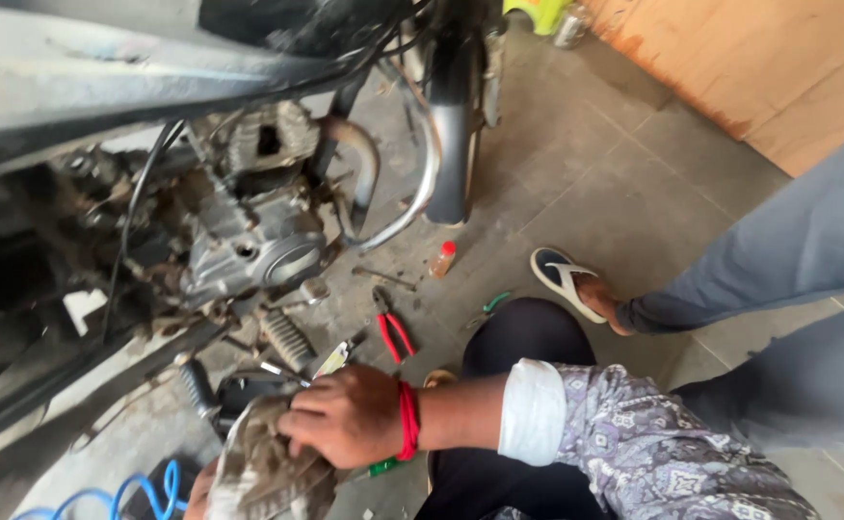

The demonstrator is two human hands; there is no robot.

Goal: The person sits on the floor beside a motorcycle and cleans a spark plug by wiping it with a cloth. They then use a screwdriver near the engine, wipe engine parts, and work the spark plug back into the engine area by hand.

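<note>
Beside engine (249,231): person crouches.
Right hand (345,416): clamped on rag (263,472), steadying it.
Left hand (200,496): under rag, grip unclear.
Pliers (393,332): floor, near.

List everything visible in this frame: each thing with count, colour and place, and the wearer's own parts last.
Motorcycle engine: one, grey and grimy, upper left.
Exhaust pipe: one, chrome, curving down beside the engine.
Footpeg: one, ribbed grey, below the engine.
Pliers: one, red handles, on the tiled floor.
Small bottle: one, orange with red cap, on the floor.
Blue hose: one, bottom left.
Wooden panel: one, light brown, top right.
Other person's foot: one, in a white and dark sandal, grey trouser leg, right.
Dirty rag: one, grey-brown, bottom centre.
Right hand: red thread band at wrist, patterned sleeve, grip on the rag.
Left hand: only partly seen, under the rag.
</note>
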